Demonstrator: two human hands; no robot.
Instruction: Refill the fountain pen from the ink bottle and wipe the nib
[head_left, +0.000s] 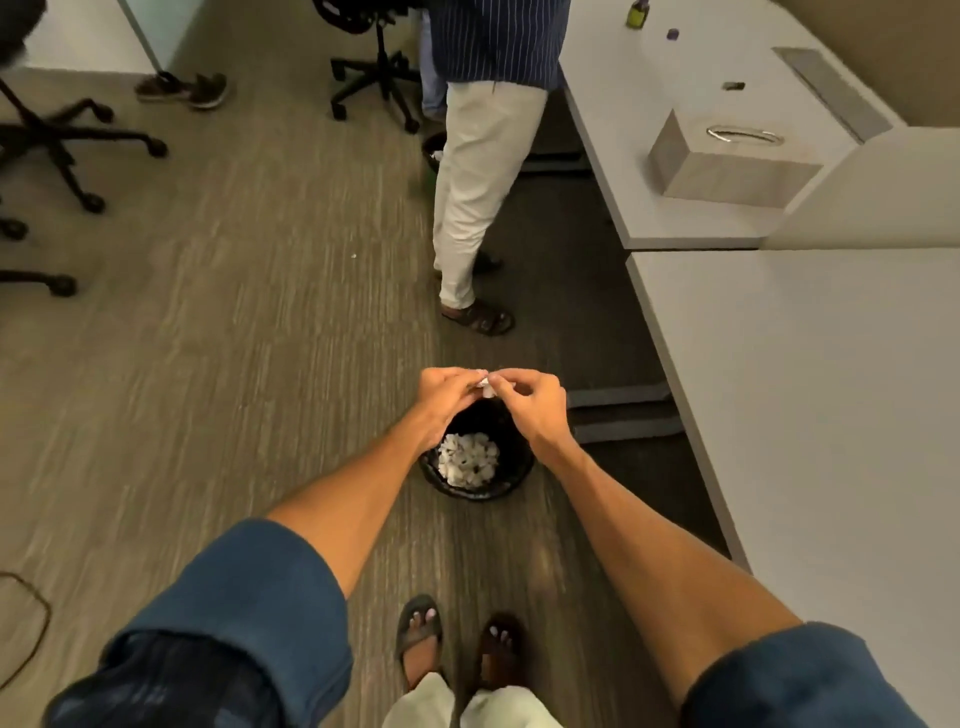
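Observation:
I stand over a black waste bin (511, 480) on the carpet; several crumpled white tissues lie in it. My left hand (441, 397) and my right hand (535, 402) meet above the bin's far rim. Between their fingertips they pinch a small crumpled white tissue (485, 384). A small ink bottle (637, 13) stands far off on the white desk at the top right. No fountain pen shows anywhere in view.
White desks (810, 395) run along the right, with a grey tissue box (727, 161) on the far one. Another person stands ahead by the desk edge (483, 171). Office chairs (47, 135) stand at left and at top middle. My feet (457, 644) are below.

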